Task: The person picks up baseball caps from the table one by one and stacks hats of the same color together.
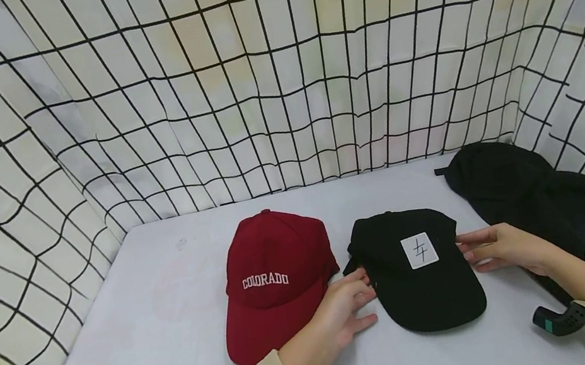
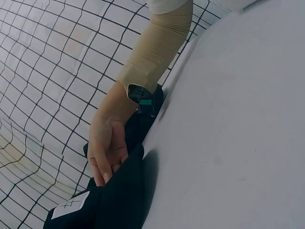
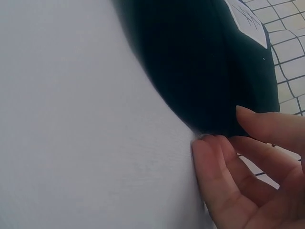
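Note:
A black cap [image 1: 401, 274] lies on the white table with its brim toward me. On its front sits a white square patch [image 1: 420, 250] with dark crossed lines. My left hand [image 1: 342, 315] is at the cap's left side; one finger touches it by the strap, while the others spread apart near the brim. On the other side, my right hand [image 1: 504, 248] pinches the cap's right edge, with fingertips [image 3: 248, 117] against the fabric in the right wrist view. The left wrist view shows my right hand [image 2: 107, 148] partly behind the cap, its fingertips hidden.
A dark red cap [image 1: 277, 268] lettered COLORADO lies left of the black one, partly behind my left forearm. Two more black caps [image 1: 498, 172] overlap at the right, one lettered. White walls with black netting [image 1: 259, 117] stand around the table's back and sides.

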### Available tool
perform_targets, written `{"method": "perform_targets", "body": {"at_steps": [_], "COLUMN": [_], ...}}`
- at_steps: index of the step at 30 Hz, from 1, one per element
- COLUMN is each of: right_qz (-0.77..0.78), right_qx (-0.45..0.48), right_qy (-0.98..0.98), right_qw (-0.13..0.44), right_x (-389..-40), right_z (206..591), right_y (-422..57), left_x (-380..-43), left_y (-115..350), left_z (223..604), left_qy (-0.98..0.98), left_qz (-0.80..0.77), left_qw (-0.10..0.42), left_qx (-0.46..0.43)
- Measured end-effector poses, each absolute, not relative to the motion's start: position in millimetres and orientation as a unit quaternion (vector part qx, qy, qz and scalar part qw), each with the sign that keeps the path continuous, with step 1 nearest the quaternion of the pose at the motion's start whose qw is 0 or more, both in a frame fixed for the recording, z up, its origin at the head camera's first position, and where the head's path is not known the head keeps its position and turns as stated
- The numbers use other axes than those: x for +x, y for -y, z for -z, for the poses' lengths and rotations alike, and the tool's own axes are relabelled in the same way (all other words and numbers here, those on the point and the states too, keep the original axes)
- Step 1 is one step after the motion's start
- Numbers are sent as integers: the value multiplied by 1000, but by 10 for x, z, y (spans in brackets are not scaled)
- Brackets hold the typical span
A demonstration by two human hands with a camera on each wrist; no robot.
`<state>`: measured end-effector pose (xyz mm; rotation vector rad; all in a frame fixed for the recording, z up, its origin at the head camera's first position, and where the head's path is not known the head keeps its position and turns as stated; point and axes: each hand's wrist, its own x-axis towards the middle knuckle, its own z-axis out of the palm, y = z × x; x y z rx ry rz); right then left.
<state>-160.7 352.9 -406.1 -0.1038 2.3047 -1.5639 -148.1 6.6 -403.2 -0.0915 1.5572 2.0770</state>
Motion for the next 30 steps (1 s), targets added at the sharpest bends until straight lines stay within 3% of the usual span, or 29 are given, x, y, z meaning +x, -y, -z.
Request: {"method": "perform_targets", "body": {"at_steps": [14,30], "right_qz": [465,384], "right_qx": [-83,-45], "right_qy": [-874,-922], "right_qw": [110,-34], "right_x": [-1589,-1363], "right_z": [3800,3452], "right_y": [-3661,-4120], "left_x": [-1464,-1596], "left_y": [-14,-574], "left_z": [3828,3540], "left_qy": [-572,-532], "left_qz": [-787,-806], "left_qw": [233,248], "left_qx": [8,76]}}
